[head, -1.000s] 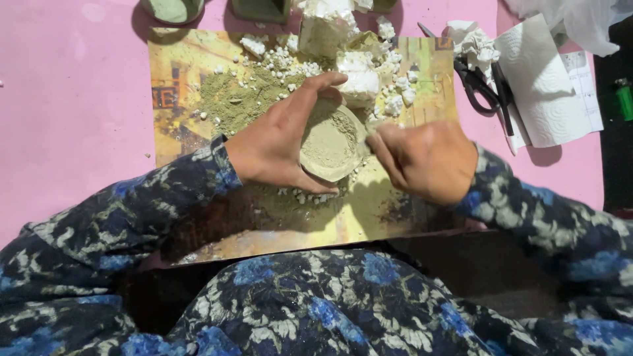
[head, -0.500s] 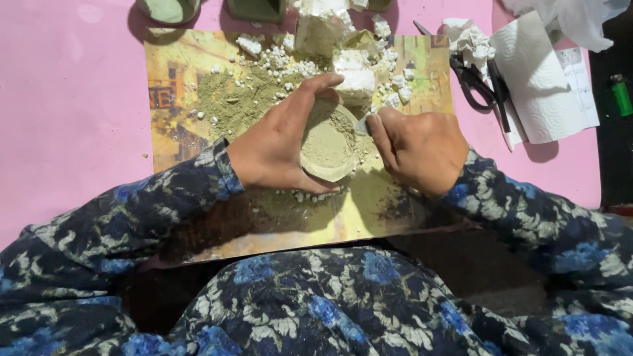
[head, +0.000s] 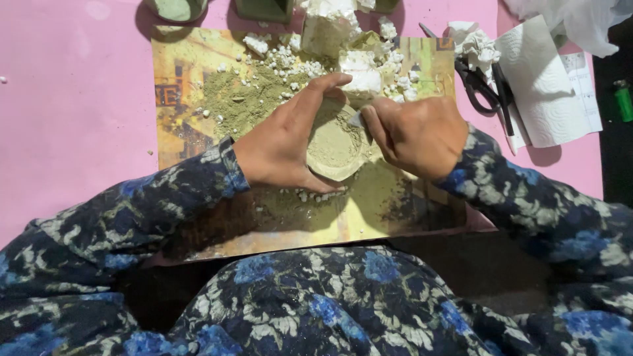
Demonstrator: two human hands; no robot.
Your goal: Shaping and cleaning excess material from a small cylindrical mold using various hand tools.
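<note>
— What were the hands doing at that moment?

— The left hand (head: 283, 148) curled around a round, greenish-tan disc (head: 335, 142), thumb arched over its far edge and the other fingers closed under its near edge, so the disc sat cupped against the palm. The right hand (head: 415, 135) was bunched, its fingertips pinching a small pale scraper (head: 357, 119) whose tip touched the disc's upper right rim.

— And where did the disc lie?

— Between the two hands, just above a printed board (head: 395, 211) on the pink desk (head: 72, 118). Whether it rested on the board or was lifted clear, I could not tell.

— What lay about them?

— Olive-green powder (head: 241, 99) was heaped just beyond the left hand, with white crumbs (head: 293, 62) scattered over it, and a larger white lump (head: 361, 71) sat just past the left thumb. More crumbs lay under the left hand's near edge. Beyond the right hand and off to its outer side were black scissors (head: 480, 86), a crumpled white wad (head: 473, 43) and a sheet of paper towel (head: 544, 86), all well apart from the disc.
</note>
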